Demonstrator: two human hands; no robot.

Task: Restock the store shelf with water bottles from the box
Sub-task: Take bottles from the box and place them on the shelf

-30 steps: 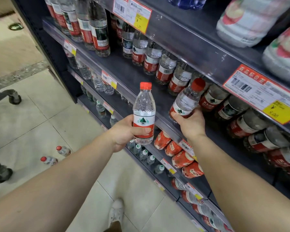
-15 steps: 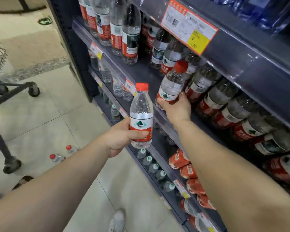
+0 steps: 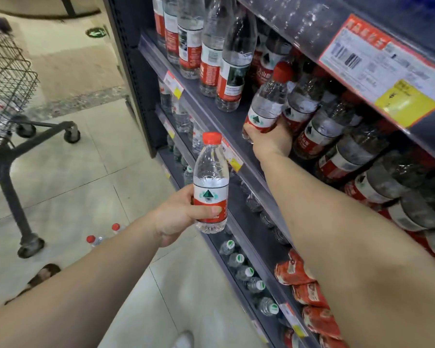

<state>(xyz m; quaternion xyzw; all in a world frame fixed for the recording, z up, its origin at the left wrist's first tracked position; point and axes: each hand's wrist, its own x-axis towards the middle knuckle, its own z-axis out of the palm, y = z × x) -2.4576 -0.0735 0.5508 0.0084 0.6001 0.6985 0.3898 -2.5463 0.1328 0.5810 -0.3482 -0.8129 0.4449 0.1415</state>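
While the right hand (image 3: 270, 140) grips a red-capped water bottle (image 3: 266, 106) by its base, tilted over the shelf (image 3: 226, 121) beside the stocked row (image 3: 337, 136), the left hand (image 3: 178, 217) holds a second bottle (image 3: 211, 187) upright in front of the shelving. To place it well, the tilted bottle should probably be stood upright, label outward, snug against its neighbours.

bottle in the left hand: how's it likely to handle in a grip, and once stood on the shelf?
The bottle in the left hand looks full to the shoulder, so probably fairly heavy for its size. Its clear ribbed wall suggests thin plastic that may dent under a tight squeeze. Tall on a narrow base, it could tip if nudged on the shelf, and once down would likely roll.
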